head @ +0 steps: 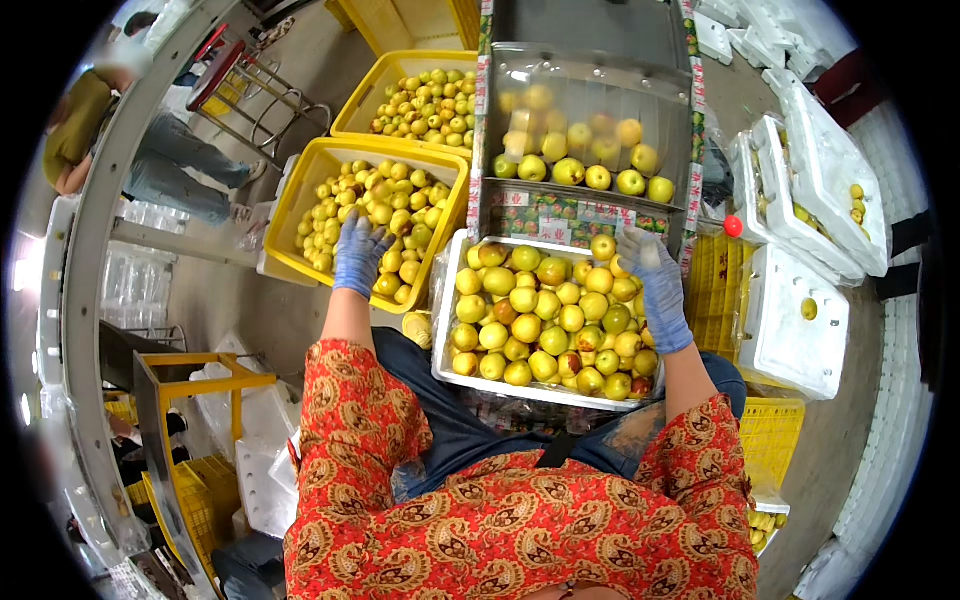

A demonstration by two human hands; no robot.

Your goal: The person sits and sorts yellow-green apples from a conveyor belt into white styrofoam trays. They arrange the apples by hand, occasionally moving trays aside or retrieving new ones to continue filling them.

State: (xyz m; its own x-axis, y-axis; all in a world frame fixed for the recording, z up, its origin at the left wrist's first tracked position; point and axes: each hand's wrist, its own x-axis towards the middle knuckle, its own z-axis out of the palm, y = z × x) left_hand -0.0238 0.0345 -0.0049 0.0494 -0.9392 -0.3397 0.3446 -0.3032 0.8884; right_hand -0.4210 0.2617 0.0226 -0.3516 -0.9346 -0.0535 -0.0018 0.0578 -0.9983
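Note:
My left hand (358, 253), in a blue glove, rests over the yellow-green jujubes (382, 195) in a yellow plastic crate (283, 217). Its fingers are apart and no fruit shows in its grasp. At the far right corner of a white foam box (525, 391), my gloved right hand (654, 281) bends over the fruit. A jujube (603, 247) lies just left of its fingertips; whether the hand grips one is hidden. Jujubes (547, 304), some with brown patches, fill this box, which is lined with clear plastic and stands between my knees.
Beyond the box is a metal sorting chute (585, 67) with jujubes behind a clear flap (592, 112). Another filled yellow crate (360, 94) stands farther back. Foam boxes (791, 322) line the right. At left are a metal post (90, 247), a stool (217, 79) and a person (176, 161).

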